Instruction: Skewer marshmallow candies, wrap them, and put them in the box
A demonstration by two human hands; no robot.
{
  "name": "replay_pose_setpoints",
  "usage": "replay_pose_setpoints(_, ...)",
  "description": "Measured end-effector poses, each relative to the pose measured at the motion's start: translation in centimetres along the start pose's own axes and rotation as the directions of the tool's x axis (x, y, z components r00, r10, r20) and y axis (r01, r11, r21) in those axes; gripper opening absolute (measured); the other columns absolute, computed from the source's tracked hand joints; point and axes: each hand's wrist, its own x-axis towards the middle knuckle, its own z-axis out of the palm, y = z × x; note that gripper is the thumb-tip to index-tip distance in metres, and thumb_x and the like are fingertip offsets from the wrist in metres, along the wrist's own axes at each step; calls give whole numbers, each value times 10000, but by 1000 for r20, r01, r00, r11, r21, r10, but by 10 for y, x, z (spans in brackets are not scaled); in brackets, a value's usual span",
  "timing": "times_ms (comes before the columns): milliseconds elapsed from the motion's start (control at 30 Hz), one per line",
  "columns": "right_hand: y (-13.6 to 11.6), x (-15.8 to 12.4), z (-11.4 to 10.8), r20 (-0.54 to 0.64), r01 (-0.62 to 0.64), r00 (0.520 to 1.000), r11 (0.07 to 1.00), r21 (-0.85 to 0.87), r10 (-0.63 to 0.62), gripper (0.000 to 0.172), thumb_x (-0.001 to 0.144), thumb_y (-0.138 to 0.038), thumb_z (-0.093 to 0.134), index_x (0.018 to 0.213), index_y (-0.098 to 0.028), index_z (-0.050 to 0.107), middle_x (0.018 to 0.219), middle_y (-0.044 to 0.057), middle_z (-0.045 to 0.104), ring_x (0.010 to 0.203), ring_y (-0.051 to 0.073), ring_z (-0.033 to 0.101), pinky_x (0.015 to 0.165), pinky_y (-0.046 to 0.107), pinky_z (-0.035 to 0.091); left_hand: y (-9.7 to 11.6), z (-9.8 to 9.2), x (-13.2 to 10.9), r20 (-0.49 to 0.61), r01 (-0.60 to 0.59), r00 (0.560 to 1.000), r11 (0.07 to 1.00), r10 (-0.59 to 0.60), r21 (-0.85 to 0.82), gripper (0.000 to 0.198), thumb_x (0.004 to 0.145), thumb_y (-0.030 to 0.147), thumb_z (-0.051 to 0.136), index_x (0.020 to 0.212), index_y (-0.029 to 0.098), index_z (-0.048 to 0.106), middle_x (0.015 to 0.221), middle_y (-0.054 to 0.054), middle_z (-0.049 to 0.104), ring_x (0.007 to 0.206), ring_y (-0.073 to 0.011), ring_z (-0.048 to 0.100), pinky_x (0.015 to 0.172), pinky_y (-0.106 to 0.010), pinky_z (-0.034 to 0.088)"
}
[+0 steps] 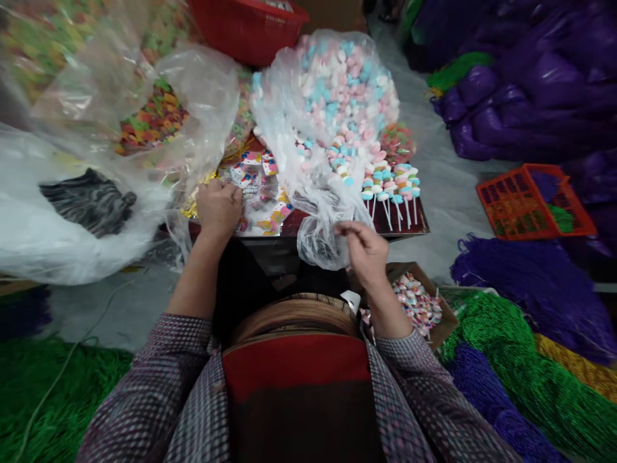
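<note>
My left hand [220,204] rests with bent fingers at the left end of the printed wrappers [270,193], beside some gold foil ties [191,207]; what its fingertips hold, if anything, is hidden. At the table's front edge my right hand [365,247] has its fingers pinched at the crumpled clear plastic [322,238] of a big bag. Pink, white and blue candies [344,83] fill that bag. Several candy sticks [393,186] lie right of it, their white sticks pointing toward me.
Clear bags of colourful gummies [157,116] and a red basin [250,29] stand behind. A carton of wrapped candies [419,305] sits below on the right. Farther right are an orange basket [515,202], purple bags [520,96] and green bundles [511,334].
</note>
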Motion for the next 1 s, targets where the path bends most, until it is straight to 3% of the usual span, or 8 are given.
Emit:
replay_pose_setpoints(133, 35, 45, -37, -238, -217, 959, 934, -283, 151, 274, 927, -316, 542, 1056, -202, 755, 980, 81, 808, 810, 197, 750, 828, 386, 594, 4, 1, -7, -44, -47, 998, 999, 46, -18, 239, 877, 372, 586, 953, 204, 738, 1209, -198, 672, 1190, -417, 526, 1025, -612, 401)
replay_pose_setpoints(300, 56, 73, -51, -123, -329, 924, 592, -736, 362, 258, 842, -382, 686, 960, -167, 767, 933, 188, 793, 946, 344, 743, 877, 506, 546, 5, 1, -5, -22, -21, 1000, 999, 21, 37, 217, 891, 311, 536, 871, 197, 720, 1144, -199, 682, 1160, -414, 534, 991, -594, 420)
replay_pose_setpoints(433, 59, 70, -48, -121, -326, 926, 598, -732, 357, 221, 822, -348, 688, 919, -175, 783, 893, 166, 782, 895, 325, 727, 854, 498, 547, 4, -5, -4, -23, -36, 999, 999, 36, 14, 240, 904, 283, 512, 860, 193, 730, 1103, -179, 698, 1128, -377, 576, 1010, -570, 436)
replay_pose_setpoints(600, 39, 71, -40, -204, -209, 971, 849, -485, 122, 275, 850, -361, 655, 1002, -166, 776, 1013, 140, 780, 884, 258, 714, 892, 461, 559, 13, -14, -12, -213, -181, 966, 972, 146, -153, 222, 939, 278, 543, 986, 213, 751, 1194, -136, 694, 1156, -298, 613, 1045, -485, 459)
replay_pose_setpoints(700, 1, 65, -7, 11, -244, 970, 969, -28, 244, 330, 901, -497, 632, 980, -204, 762, 869, 55, 777, 703, 164, 685, 688, 335, 573, 32, -15, -24, -261, -294, 936, 933, 237, -207, 190, 948, 273, 577, 1034, 248, 744, 1269, -109, 685, 1146, -264, 628, 1043, -462, 479)
replay_pose_setpoints(767, -22, 59, 26, 285, -344, 917, 914, 216, 278, 398, 849, -581, 696, 996, -216, 754, 937, 53, 788, 788, 155, 722, 662, 289, 571, 47, -12, -33, -277, -343, 920, 912, 278, -225, 174, 956, 283, 588, 1028, 264, 746, 1297, -97, 684, 1111, -246, 646, 1051, -459, 486)
replay_pose_setpoints(833, -36, 55, 57, 376, -426, 881, 829, 363, 289, 440, 768, -613, 774, 966, -222, 739, 945, 38, 782, 819, 151, 732, 646, 258, 567, 61, -7, -43, -275, -376, 910, 897, 310, -234, 168, 963, 301, 597, 1021, 270, 752, 1306, -99, 688, 1111, -246, 658, 1072, -468, 479)
replay_pose_setpoints(1000, -27, 56, 89, 220, -495, 867, 717, 491, 448, 355, 804, -536, 761, 747, -208, 635, 635, -53, 615, 517, 80, 559, 464, 211, 451, 67, -1, -57, -201, -367, 928, 869, 314, -332, 229, 934, 394, 667, 1129, 288, 724, 1409, -97, 642, 1327, -281, 589, 1141, -479, 449)
